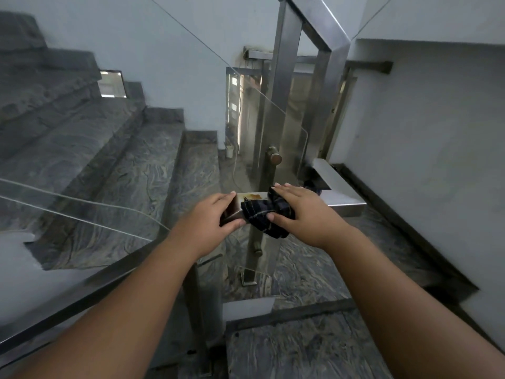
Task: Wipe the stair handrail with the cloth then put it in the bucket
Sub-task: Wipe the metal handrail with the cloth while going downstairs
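I look down a stairwell, both my bare arms reaching out ahead of me. My right hand [296,212] presses flat over a dark navy checked cloth [266,214], fingers spread on top and thumb tucked under its near edge, holding the cloth bunched on the square brushed-steel handrail [344,207]. Part of the cloth hangs down off the near side of the rail. My left hand [216,214] grips the rail's end just left of the cloth, fingers curled over the far edge and thumb on the near face. Between the two hands a brownish stain [252,197] shows on the rail's top. A clear glass panel [284,138] stands beyond the rail, fixed to a steel post [282,77]. Grey veined stone steps [131,160] climb away to the left.
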